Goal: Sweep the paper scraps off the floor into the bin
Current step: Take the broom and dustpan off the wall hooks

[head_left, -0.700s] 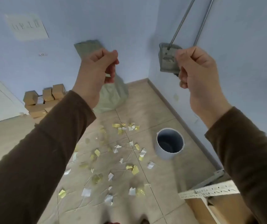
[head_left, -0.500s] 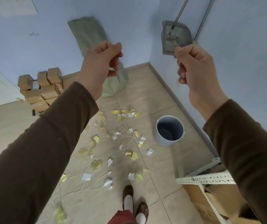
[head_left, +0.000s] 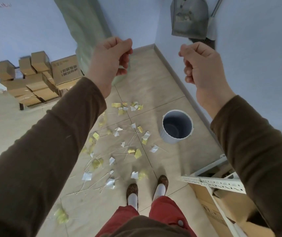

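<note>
Yellow and white paper scraps (head_left: pixel 119 144) and thin sticks lie scattered over the tiled floor ahead of my feet. A round grey bin (head_left: pixel 166 136) stands upright and open just right of the scraps, near the right wall. A grey dustpan (head_left: pixel 188 17) and a broom (head_left: pixel 212 26) lean against that wall in the far corner. My left hand (head_left: pixel 111 55) and my right hand (head_left: pixel 200 65) are raised in front of me, well above the floor. Both have their fingers curled into fists, with nothing visible in them. Neither hand touches the broom or dustpan.
A pale green sack (head_left: pixel 82 23) leans in the corner. Stacked cardboard boxes (head_left: pixel 34 79) sit at the far left. A white perforated metal shelf frame (head_left: pixel 213 182) with a box under it stands close at my right. My feet (head_left: pixel 131 190) are at the edge of the scraps.
The view has tilted downward, bringing my feet and legs into sight. Both hands stay raised and curled. The scraps and bin have not moved.
</note>
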`<state>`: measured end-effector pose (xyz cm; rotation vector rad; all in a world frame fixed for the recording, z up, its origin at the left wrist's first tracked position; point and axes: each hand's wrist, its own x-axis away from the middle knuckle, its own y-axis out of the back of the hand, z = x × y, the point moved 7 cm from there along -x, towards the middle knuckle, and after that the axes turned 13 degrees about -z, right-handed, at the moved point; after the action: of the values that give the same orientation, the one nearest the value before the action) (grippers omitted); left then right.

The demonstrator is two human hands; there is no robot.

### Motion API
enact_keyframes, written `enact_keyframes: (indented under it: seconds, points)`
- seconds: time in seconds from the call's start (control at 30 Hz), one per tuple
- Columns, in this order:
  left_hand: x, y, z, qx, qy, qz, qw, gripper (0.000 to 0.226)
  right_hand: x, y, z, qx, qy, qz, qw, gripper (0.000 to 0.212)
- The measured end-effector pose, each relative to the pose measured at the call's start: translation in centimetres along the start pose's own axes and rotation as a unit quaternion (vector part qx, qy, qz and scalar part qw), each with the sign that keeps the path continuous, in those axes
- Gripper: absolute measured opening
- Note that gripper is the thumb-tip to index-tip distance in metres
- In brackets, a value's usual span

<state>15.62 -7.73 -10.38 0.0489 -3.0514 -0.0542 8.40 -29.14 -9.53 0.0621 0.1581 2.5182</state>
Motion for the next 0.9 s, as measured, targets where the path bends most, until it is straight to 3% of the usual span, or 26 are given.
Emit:
enact_keyframes:
  seconds: [0.5, 0.9]
  points:
    - [-7.8, -12.1, 0.6, -0.002, 0.006, -0.015, 1.0, 0.023, -14.9, 3.6, -1.8, -0.006, -0.026, 0.025, 0.999, 0.019]
    - [-15.8, -16.7, 0.6, -0.01, 0.003, -0.003, 1.0, 0.021, -23.7, 2.1, -2.5, -0.007, -0.041, 0.018, 0.999, 0.019]
